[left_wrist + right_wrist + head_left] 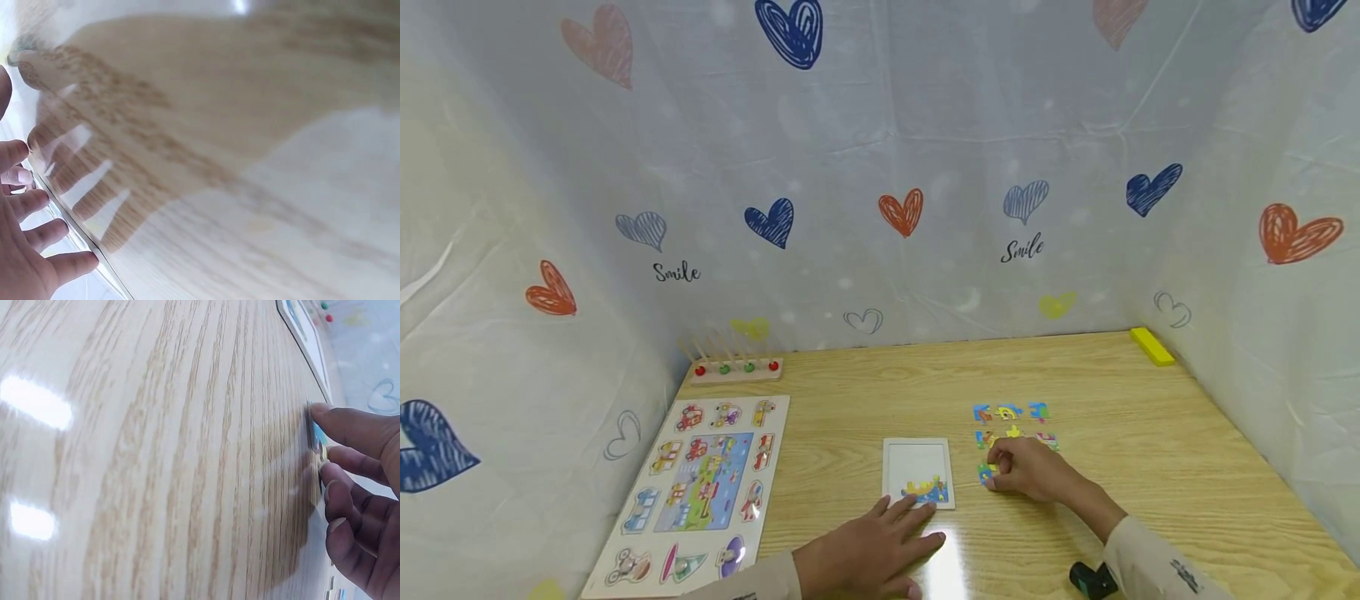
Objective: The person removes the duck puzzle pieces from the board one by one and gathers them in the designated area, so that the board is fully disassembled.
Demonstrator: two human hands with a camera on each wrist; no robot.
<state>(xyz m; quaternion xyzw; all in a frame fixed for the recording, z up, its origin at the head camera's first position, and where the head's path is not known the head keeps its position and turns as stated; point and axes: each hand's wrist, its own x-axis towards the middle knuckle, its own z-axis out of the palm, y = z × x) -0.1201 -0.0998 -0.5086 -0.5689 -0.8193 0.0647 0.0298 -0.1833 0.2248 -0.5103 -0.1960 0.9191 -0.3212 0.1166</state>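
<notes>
A small white-framed puzzle tray lies on the table, with joined yellow and blue pieces along its bottom. My left hand rests with spread, straight fingers at the tray's lower edge; the left wrist view shows those fingertips along that edge. To the right of the tray, my right hand pinches a blue and green puzzle piece between thumb and finger. That piece is partly covered by the fingers in the right wrist view. Loose pieces lie in rows beyond this hand, some hidden by it.
On the left lies a large picture puzzle board with vehicles. Behind it stands a wooden peg rack with red and green beads. A yellow block sits at the back right corner. A dark object is beside the right sleeve.
</notes>
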